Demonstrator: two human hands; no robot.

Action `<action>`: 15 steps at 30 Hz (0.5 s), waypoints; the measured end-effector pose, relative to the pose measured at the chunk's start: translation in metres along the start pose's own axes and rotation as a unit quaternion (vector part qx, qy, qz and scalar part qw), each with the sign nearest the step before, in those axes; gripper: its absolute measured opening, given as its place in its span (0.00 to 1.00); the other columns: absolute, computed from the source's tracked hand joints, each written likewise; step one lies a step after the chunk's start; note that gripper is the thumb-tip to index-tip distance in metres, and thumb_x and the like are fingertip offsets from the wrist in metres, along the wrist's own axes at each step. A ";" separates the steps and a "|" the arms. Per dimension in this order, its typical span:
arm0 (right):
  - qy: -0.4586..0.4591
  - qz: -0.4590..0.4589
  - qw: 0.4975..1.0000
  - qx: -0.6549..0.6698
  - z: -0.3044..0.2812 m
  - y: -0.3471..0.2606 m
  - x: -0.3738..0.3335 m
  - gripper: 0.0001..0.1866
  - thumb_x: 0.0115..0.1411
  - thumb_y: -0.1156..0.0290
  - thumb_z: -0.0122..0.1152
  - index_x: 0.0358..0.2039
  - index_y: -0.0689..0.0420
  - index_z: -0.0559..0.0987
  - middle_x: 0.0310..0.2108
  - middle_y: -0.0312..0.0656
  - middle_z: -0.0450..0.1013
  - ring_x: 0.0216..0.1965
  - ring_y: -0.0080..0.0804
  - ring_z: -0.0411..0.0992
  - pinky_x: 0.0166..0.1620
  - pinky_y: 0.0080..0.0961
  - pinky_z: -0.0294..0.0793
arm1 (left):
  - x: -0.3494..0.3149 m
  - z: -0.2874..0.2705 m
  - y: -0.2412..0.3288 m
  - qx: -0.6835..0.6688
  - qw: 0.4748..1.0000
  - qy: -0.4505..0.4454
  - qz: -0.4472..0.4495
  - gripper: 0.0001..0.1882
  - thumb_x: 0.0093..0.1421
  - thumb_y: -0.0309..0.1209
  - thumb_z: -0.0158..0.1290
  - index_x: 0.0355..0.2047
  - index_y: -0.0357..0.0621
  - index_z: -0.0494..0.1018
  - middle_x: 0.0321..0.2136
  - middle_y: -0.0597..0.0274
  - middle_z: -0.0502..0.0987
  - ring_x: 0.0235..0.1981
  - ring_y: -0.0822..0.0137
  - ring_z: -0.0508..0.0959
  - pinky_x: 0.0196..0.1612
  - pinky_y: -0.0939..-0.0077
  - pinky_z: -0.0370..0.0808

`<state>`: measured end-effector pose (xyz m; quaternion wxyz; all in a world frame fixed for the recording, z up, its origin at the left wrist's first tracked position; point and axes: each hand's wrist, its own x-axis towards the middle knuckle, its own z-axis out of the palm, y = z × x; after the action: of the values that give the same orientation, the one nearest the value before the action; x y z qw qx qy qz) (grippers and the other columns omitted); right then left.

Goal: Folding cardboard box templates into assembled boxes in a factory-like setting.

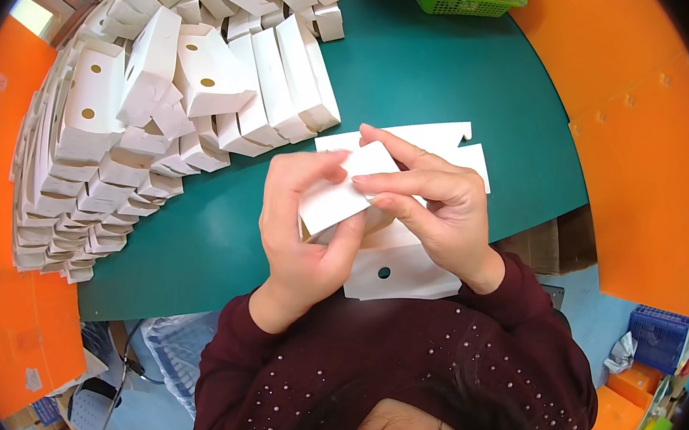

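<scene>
Between my two hands is a small white cardboard box (340,196), partly folded and tilted above the table. My left hand (299,215) wraps its left side, thumb below and fingers over the top. On the other side, my right hand (437,203) pinches the box's upper right edge with thumb and fingertips. Under my hands lie flat white cardboard blanks (405,272), one with a round hole near the table's front edge; my hands cover part of them.
Stacked white boxes (151,72) with round holes fill the table's left side. A green basket (464,3) stands at the far edge of the green table (220,211). Orange panels (639,169) rise at the right and left. A blue crate (658,335) is at the lower right.
</scene>
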<state>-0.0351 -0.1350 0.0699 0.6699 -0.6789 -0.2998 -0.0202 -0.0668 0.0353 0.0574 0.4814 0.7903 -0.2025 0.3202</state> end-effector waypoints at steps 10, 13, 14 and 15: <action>-0.003 -0.179 0.970 -0.166 0.009 0.007 0.014 0.17 0.45 0.80 0.70 0.35 0.55 0.76 0.48 0.48 0.75 0.52 0.48 0.70 0.53 0.38 0.70 | -0.021 -0.003 -0.016 -0.114 0.987 0.107 0.039 0.11 0.57 0.23 0.58 0.41 0.33 0.76 0.41 0.50 0.72 0.48 0.48 0.77 0.49 0.55 0.78; -0.002 -0.209 0.960 -0.184 0.012 0.013 0.016 0.18 0.43 0.84 0.69 0.34 0.53 0.76 0.48 0.43 0.76 0.49 0.48 0.70 0.50 0.38 0.72 | -0.018 -0.015 -0.017 -0.109 0.990 0.075 0.043 0.10 0.55 0.23 0.60 0.38 0.36 0.78 0.41 0.51 0.74 0.47 0.46 0.78 0.50 0.55 0.78; -0.009 -0.208 0.960 -0.189 0.011 0.014 0.015 0.18 0.42 0.84 0.69 0.34 0.53 0.76 0.48 0.44 0.76 0.49 0.48 0.71 0.50 0.38 0.72 | -0.017 -0.019 -0.019 -0.107 0.991 0.074 0.042 0.10 0.55 0.23 0.60 0.38 0.36 0.78 0.41 0.51 0.74 0.47 0.46 0.78 0.50 0.55 0.78; -0.015 -0.207 0.959 -0.195 0.012 0.014 0.014 0.19 0.42 0.85 0.68 0.35 0.54 0.76 0.48 0.44 0.76 0.48 0.48 0.71 0.50 0.38 0.72 | -0.016 -0.023 -0.021 -0.109 0.991 0.050 0.061 0.09 0.55 0.24 0.61 0.37 0.37 0.79 0.40 0.52 0.75 0.46 0.45 0.78 0.50 0.55 0.78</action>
<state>-0.0216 -0.1176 0.0618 0.5012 -0.7197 -0.4339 -0.2064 -0.0719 0.0654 0.0408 0.5540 0.7024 -0.2596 0.3638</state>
